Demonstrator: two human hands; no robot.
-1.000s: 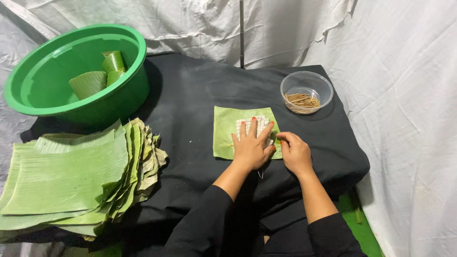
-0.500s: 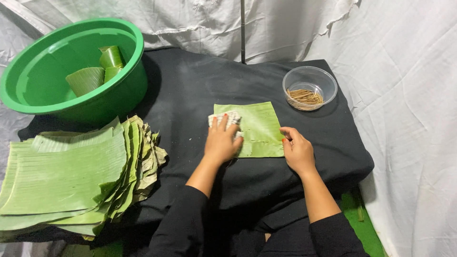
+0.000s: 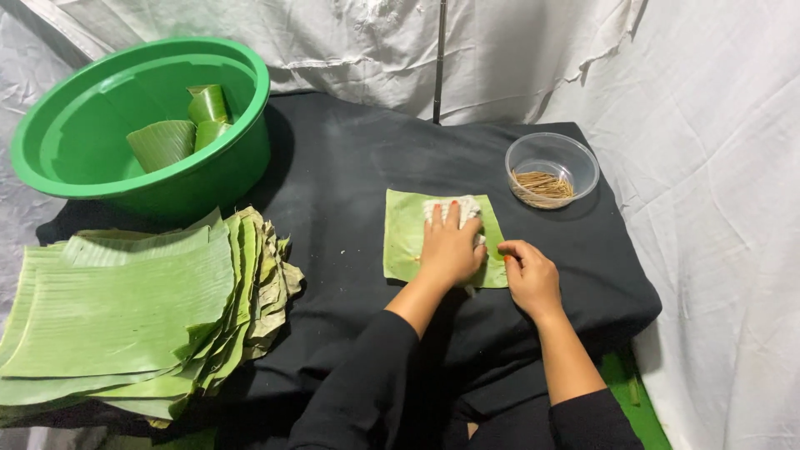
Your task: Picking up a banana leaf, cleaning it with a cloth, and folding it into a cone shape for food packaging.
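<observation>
Head view: at the upper left of the frame a green basin (image 3: 146,133) holds rolled leaf cups, and below it lies a stack of banana leaves (image 3: 125,308). At centre, a square leaf piece (image 3: 404,237) lies flat on the black counter (image 3: 333,167), its long axis running left to right. The left hand (image 3: 450,250) presses a white cloth (image 3: 462,206) onto it, fingers spread flat. The right hand (image 3: 531,279) pins the leaf's lower right edge, fingers curled down. A clear bowl of sticks (image 3: 552,171) sits at upper right.
</observation>
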